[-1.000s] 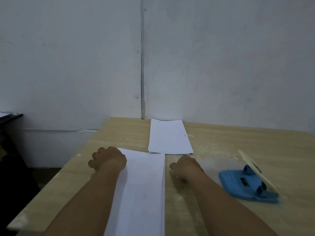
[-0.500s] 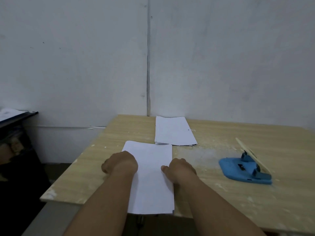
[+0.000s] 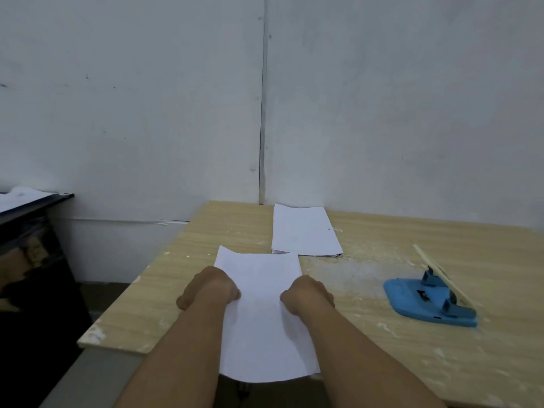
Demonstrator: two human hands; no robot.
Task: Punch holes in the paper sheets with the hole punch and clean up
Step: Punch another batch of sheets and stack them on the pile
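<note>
A white stack of paper sheets [image 3: 262, 313] lies near the front edge of the table; its near end hangs over the edge and its far left corner curls up a little. It is gripped on both long sides. A second white stack [image 3: 304, 231] lies flat further away, near the wall, with one small dark hole close to its right edge. The blue hole punch [image 3: 431, 300] sits on the right, well apart, with its pale lever raised.

no readable text, labels or numbers anywhere.
</note>
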